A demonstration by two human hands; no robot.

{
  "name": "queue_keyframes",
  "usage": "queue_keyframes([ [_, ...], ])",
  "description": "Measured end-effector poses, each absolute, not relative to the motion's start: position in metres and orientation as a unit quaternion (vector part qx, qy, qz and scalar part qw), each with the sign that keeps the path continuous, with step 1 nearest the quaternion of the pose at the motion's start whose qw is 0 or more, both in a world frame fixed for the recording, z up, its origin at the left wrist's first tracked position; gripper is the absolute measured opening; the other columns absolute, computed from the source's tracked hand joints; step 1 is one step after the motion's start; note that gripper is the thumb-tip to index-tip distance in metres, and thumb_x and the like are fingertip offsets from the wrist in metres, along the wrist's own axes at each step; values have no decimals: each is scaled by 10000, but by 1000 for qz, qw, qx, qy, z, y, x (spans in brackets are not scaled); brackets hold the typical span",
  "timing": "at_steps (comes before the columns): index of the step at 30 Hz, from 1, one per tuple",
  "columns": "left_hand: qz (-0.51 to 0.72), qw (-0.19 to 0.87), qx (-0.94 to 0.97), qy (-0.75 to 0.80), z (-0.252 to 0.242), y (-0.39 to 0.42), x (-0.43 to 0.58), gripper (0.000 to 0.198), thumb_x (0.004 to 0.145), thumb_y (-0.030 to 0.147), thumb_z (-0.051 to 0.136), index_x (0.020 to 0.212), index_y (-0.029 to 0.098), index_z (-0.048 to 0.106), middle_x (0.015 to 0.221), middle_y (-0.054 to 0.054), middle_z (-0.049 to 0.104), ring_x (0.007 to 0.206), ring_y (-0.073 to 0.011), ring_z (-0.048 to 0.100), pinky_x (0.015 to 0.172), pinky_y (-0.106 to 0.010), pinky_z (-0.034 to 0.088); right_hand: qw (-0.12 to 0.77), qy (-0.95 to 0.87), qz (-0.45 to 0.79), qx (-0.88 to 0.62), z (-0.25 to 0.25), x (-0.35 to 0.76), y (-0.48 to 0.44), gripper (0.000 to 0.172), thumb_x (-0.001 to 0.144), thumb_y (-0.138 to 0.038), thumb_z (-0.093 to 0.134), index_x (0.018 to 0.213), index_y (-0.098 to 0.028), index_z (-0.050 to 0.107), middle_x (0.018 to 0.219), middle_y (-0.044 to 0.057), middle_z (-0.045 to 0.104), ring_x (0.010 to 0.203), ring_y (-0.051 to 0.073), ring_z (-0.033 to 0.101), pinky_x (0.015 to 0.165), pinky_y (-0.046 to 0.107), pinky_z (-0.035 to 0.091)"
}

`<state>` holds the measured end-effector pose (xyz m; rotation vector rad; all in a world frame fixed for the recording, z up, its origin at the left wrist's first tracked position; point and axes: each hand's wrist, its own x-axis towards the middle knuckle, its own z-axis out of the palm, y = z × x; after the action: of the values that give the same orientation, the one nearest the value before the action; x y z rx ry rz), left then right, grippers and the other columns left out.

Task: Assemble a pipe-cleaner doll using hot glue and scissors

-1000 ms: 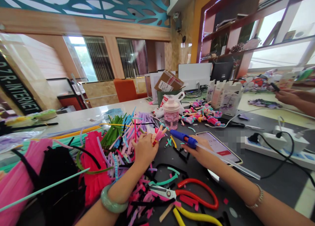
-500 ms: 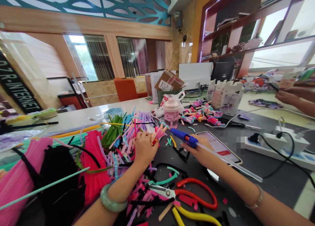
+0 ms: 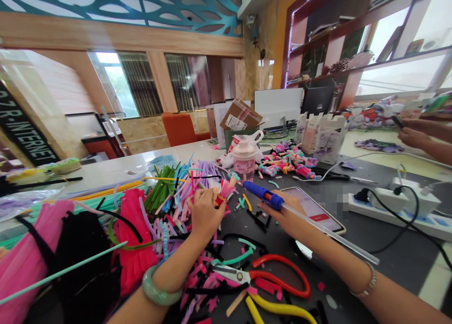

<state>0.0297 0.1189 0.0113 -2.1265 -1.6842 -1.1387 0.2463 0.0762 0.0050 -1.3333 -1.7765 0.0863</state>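
1. This looks like an office serving as a craft workshop.
2. Office traits: a white monitor (image 3: pixel 278 106) and a black monitor (image 3: pixel 319 100) stand near the far edge of the tabletop (image 3: pixel 169 152), with an orange chair (image 3: pixel 178 129) beyond it.
3. Past the far right corner rise wall shelves (image 3: pixel 326 48) trimmed with a light strip (image 3: pixel 291 36) and bearing papers (image 3: pixel 320 30).
4. A dark sign (image 3: pixel 25 126) beyond the left edge shows the word "INTERNET".
5. Workshop traits: fuzzy craft stems (image 3: pixel 136 232) lie in bundles toward the left edge, and scissors (image 3: pixel 240 276) lie among offcuts (image 3: pixel 208 286) toward the near edge.
6. A blue glue gun (image 3: pixel 264 195) is held over the middle, left of a power strip (image 3: pixel 397 216) near the right edge.
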Motion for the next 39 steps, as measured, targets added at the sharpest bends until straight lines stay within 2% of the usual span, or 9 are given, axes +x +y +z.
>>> queue_keyframes([
  [7, -395, 103, -716, -567, 11, 118, 30, 232, 760, 297, 621, 966, 190, 608, 836, -76, 684, 969, -285, 578, 887, -468, 327, 449, -717, 33, -533, 7, 246, 75, 184, 825, -370, 548, 730, -214, 572, 693, 27, 621, 628, 170, 551, 582, 268, 411],
  [15, -412, 80, -694, -585, 10, 121, 30, 409, 743, 289, 662, 1120, 173, 554, 1090, -135, 668, 1092, -323, 554, 956, -510, 316, 480, -703, 35, -523, 10, 245, 73, 185, 834, -377, 537, 757, -213, 570, 707, 25, 608, 658, 176, 567, 614, 269, 424],
  [21, -439, 38, -720, -537, 9, 117, 30, 501, 847, 251, 513, 1326, 203, 378, 1192, -144, 628, 1114, -306, 554, 962, -530, 319, 494, -702, 45, -511, 17, 242, 67, 174, 822, -377, 540, 782, -212, 577, 729, 31, 624, 674, 179, 582, 636, 276, 438],
  [24, -446, 10, -734, -512, 8, 117, 30, 438, 855, 249, 488, 1279, 212, 384, 1213, -140, 623, 1113, -286, 563, 968, -522, 311, 502, -707, 51, -496, 21, 241, 64, 162, 808, -376, 550, 806, -217, 584, 747, 35, 642, 686, 185, 593, 648, 281, 448],
  [29, -429, -54, -772, -466, 6, 118, 31, 279, 868, 254, 458, 1134, 198, 392, 945, -76, 731, 1061, -240, 610, 965, -473, 318, 496, -717, 56, -486, 20, 241, 63, 159, 814, -370, 549, 843, -218, 588, 791, 40, 659, 714, 187, 604, 667, 284, 456],
  [39, -406, -32, -795, -450, 8, 115, 32, 258, 842, 243, 480, 1079, 198, 389, 945, -73, 705, 984, -231, 626, 940, -454, 322, 499, -712, 49, -492, 20, 241, 63, 163, 813, -374, 541, 771, -219, 567, 717, 30, 629, 667, 181, 584, 630, 277, 434],
])
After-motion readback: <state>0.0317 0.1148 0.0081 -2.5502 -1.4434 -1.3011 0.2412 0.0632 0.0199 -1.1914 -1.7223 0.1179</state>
